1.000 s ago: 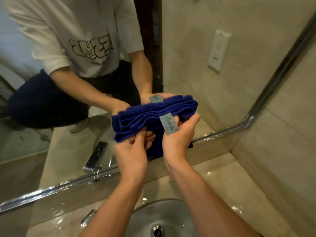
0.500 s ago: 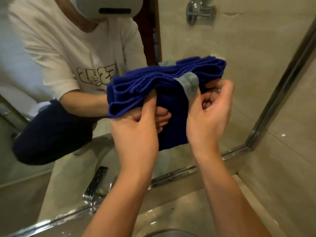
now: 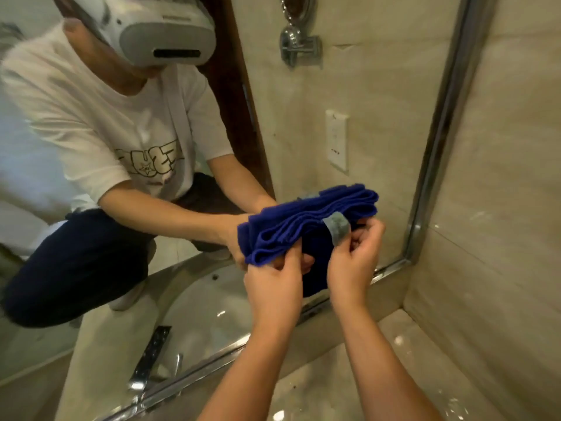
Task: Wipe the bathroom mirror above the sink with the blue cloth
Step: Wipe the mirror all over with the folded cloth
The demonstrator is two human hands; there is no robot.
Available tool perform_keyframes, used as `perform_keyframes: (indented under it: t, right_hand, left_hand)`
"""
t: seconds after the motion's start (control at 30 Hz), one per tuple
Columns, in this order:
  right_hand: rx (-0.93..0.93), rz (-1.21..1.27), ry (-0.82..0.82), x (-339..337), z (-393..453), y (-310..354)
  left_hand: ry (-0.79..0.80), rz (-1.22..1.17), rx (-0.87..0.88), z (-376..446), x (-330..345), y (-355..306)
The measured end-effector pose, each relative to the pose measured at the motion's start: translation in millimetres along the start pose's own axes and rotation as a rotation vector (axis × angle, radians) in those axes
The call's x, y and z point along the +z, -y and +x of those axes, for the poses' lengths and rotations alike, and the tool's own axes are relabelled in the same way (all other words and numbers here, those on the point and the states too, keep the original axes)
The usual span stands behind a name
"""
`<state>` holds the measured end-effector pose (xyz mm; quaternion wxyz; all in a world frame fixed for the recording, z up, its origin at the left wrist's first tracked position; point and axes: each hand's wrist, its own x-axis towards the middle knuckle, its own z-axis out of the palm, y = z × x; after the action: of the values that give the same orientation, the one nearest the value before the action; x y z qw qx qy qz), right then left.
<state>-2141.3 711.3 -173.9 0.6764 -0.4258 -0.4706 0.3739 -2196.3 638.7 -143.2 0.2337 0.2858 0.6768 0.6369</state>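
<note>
While both hands clutch it, the blue cloth (image 3: 306, 229), bunched in folds, hangs just in front of the mirror (image 3: 364, 123), near its lower right corner. The left hand (image 3: 273, 287) pinches the cloth's lower left edge, thumb on top. The right hand (image 3: 353, 262) curls its fingers round the grey label (image 3: 337, 227) at the cloth's right side.

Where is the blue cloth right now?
In the head view, the folded blue cloth is right of centre, held up by the left hand and right hand before the mirror's lower right corner.
</note>
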Motion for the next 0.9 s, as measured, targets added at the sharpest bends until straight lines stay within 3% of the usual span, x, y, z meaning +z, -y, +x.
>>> perform_keyframes:
  t: [0.33,0.57,0.9]
  right_hand:
    - [-0.171,0.115,0.147,25.5,20.0,96.4]
    - [-0.218,0.116,0.101,25.2,31.4,89.9]
    - [0.123,0.116,0.002,-16.8,39.1,-1.1]
  left_hand:
    - [-0.078,-0.116,0.198,5.0,-36.7,-105.0]
    - [-0.053,-0.088,0.203,9.8,-24.5,-109.7]
    - [0.036,0.101,0.008,8.6,31.8,-28.4]
